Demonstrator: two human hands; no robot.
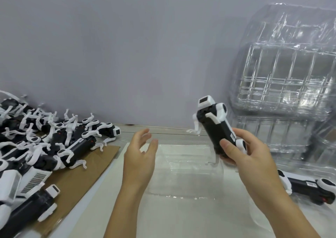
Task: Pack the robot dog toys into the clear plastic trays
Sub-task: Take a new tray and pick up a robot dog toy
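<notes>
The right hand (249, 152) is sitting nearest the camera, its fingers and thumb curling around the rear end of a robot dog toy (216, 126) and gripping it. The toy's long black body is running up and away from those fingers, leaning toward the left, with its white head topmost and its white legs dangling off the sides. The left hand (141, 154) is hovering just to the left, fingers relaxed and spread, holding nothing.

Directly below the gripping fingers, and between the two hands, a clear plastic tray (183, 172) is lying flat on the table (181, 219) (its pocket edges are hard to make out). So the toy is hanging above the tray's right part, nearly upright, and will probably need tipping down flat to seat; the free left hand looks well placed to steady the head end.
</notes>
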